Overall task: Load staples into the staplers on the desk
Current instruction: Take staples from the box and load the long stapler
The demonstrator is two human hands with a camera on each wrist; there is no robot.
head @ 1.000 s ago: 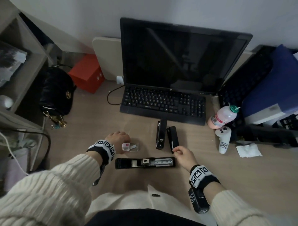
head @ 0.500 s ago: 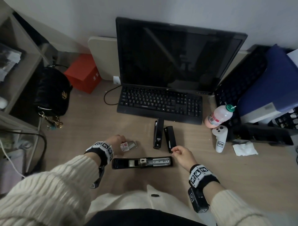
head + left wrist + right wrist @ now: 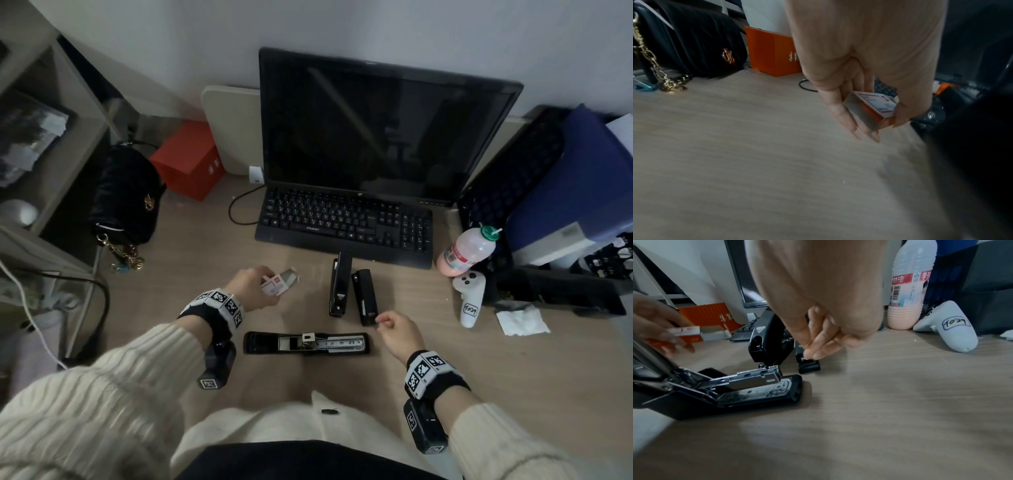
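Note:
An opened black stapler [image 3: 306,342] lies flat on the desk in front of me, its metal staple channel [image 3: 756,379] exposed. Two closed black staplers [image 3: 339,287] [image 3: 365,296] lie side by side just beyond it. My left hand [image 3: 260,289] holds a small red-and-white staple box [image 3: 274,285] a little above the desk, left of the closed staplers; its inner tray [image 3: 289,275] sticks out. In the left wrist view, thumb and fingers pinch the box [image 3: 875,108]. My right hand [image 3: 380,320] hovers by the right end of the open stapler, fingers curled, fingertips [image 3: 807,353] together, nothing visible between them.
A keyboard [image 3: 342,222] and monitor [image 3: 387,130] stand behind the staplers. To the right are a pink bottle [image 3: 467,250], a white controller [image 3: 471,296] and a crumpled tissue [image 3: 522,320]. A black handbag [image 3: 125,195] and orange-red box [image 3: 186,161] sit at the left.
My left hand has picked the staple box up off the desk and raised it slightly. My right hand has drawn a little to the right, away from the open stapler's end.

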